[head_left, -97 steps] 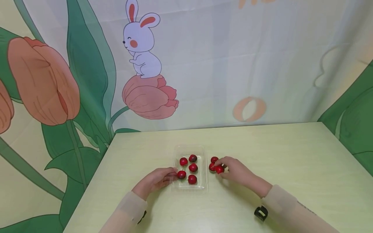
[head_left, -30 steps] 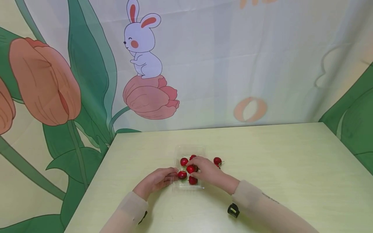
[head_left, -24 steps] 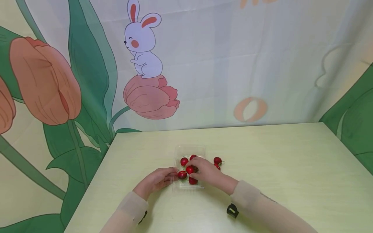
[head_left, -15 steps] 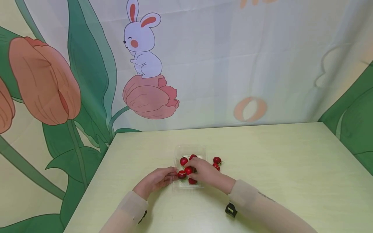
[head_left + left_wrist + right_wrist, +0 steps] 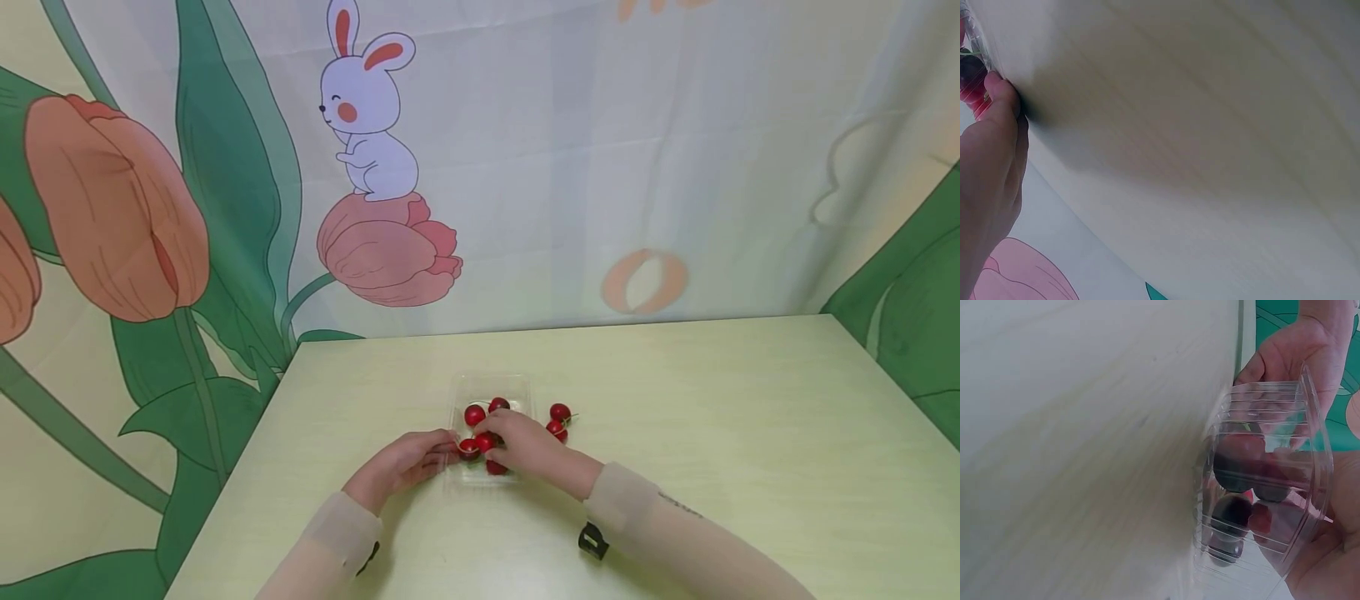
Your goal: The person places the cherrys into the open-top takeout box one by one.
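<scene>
A clear plastic container (image 5: 491,385) stands on the table with several red cherries in it, such as the cherry (image 5: 474,415) at its left. My right hand (image 5: 525,442) reaches over the container's right wall, and its thumb and fingers pinch a cherry (image 5: 485,442) low among the others. Part of the contents is hidden under that hand. My left hand (image 5: 401,462) rests its fingers against the container's left wall; the left wrist view shows the fingertips (image 5: 999,84) at the edge. The right wrist view looks through the ribbed container wall (image 5: 1260,403) at dark cherries.
Two more cherries lie on the table right of the container, an upper one (image 5: 560,413) and a lower one (image 5: 557,430), with stems showing. The pale wooden table (image 5: 712,417) ends at a hanging cloth (image 5: 525,167) printed with a rabbit and tulips.
My right hand has carried a cherry from the small group on the right leftward into the container, then lowered it slightly toward the near side. My left hand has stayed at the left wall.
</scene>
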Demonstrator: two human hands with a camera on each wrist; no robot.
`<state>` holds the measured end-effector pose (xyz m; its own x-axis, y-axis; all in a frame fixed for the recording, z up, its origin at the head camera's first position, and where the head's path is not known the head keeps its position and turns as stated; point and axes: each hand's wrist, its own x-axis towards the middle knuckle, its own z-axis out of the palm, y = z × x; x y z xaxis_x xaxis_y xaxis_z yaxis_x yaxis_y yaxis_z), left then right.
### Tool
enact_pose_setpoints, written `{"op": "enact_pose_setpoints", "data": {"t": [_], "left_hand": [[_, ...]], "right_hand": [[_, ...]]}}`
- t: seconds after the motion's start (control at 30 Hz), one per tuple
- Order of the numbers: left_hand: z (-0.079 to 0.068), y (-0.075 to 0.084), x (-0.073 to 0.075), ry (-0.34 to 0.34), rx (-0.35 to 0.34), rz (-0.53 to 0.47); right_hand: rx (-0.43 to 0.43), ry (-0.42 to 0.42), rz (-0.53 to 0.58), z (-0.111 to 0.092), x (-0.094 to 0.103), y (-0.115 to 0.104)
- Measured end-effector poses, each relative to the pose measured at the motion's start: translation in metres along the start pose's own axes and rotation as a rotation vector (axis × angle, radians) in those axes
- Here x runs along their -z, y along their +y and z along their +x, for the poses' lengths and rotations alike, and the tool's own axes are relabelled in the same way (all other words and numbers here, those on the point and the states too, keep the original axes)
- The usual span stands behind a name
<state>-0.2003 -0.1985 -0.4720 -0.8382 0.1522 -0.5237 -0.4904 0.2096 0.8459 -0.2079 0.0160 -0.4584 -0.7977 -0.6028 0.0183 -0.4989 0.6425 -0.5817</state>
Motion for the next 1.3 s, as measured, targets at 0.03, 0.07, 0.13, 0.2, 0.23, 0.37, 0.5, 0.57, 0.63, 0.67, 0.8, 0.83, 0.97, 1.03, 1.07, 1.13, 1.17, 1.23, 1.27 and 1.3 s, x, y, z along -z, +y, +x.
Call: {"op": "enact_pose_setpoints", "data": {"t": [0.03,0.07,0.13,0.2,0.23,0.37,0.5,0.57,0.63,0.67,0.8,0.83,0.97,1.03,1.07,1.13,1.17,1.23,1.27,1.3], "left_hand": [[0.0003,0.0002,-0.0005,0.004,0.001,-0.001],[0.0006,0.0003,-0.0009,0.008,0.004,-0.003],[0.0014,0.0004,-0.0015,0.009,0.003,0.0],[0.0019,0.0003,-0.0018,0.011,0.002,0.002],[0.0022,0.0,-0.0019,0.012,0.002,0.001],[0.0019,-0.0005,-0.0021,0.02,0.0,0.005],[0.0014,-0.0012,-0.0017,0.008,-0.012,0.001],[0.0013,-0.0015,-0.0013,0.002,-0.017,-0.002],[0.0016,-0.0022,-0.0008,-0.005,-0.02,-0.004],[0.0016,-0.0022,-0.0005,-0.009,-0.022,-0.003],[0.0017,-0.0024,-0.0003,-0.019,-0.026,-0.003],[0.0016,-0.0025,-0.0003,-0.019,-0.025,-0.002],[0.0016,-0.0022,-0.0006,-0.004,-0.015,-0.003],[0.0018,-0.0022,-0.0004,0.003,-0.009,-0.006],[0.002,-0.0022,-0.0003,0.005,-0.006,-0.007],[0.0022,-0.0026,0.0,0.003,-0.005,-0.001],[0.0023,-0.0027,0.0002,0.0,-0.006,0.001],[0.0022,-0.0026,0.0002,-0.001,-0.006,0.007],[0.0019,-0.0023,-0.0001,0.003,-0.005,0.009],[0.0014,-0.0019,-0.0002,0.003,-0.006,0.014]], "right_hand": [[0.003,-0.001,-0.007,0.0,0.0,-0.0003],[0.005,-0.003,-0.013,0.0001,-0.0002,-0.0005],[0.012,-0.005,-0.031,0.0002,-0.0004,-0.0007],[0.017,-0.006,-0.046,0.0005,-0.001,-0.0005],[0.019,-0.005,-0.053,0.0007,-0.0013,-0.0004],[0.018,-0.005,-0.068,0.0012,-0.0019,0.0],[0.012,-0.01,-0.065,0.0013,-0.0018,-0.0001],[0.008,-0.014,-0.068,0.0013,-0.0018,-0.0003],[0.004,-0.018,-0.076,0.0013,-0.0014,-0.0009],[0.003,-0.02,-0.081,0.0013,-0.0013,-0.0012],[0.004,-0.028,-0.099,0.0013,-0.0003,-0.0025],[0.004,-0.031,-0.101,0.0015,-0.0006,-0.0025],[0.0,-0.039,-0.111,0.0031,-0.0021,-0.0023],[-0.001,-0.04,-0.122,0.0041,-0.0031,-0.0023],[-0.003,-0.041,-0.13,0.0045,-0.0034,-0.0025],[-0.005,-0.042,-0.145,0.0053,-0.0041,-0.0032],[-0.007,-0.042,-0.15,0.0057,-0.0046,-0.0034],[-0.016,-0.046,-0.161,0.0065,-0.0051,-0.0041],[-0.028,-0.05,-0.162,0.0068,-0.0055,-0.0045],[-0.036,-0.054,-0.163,0.0072,-0.0057,-0.0048]]}}
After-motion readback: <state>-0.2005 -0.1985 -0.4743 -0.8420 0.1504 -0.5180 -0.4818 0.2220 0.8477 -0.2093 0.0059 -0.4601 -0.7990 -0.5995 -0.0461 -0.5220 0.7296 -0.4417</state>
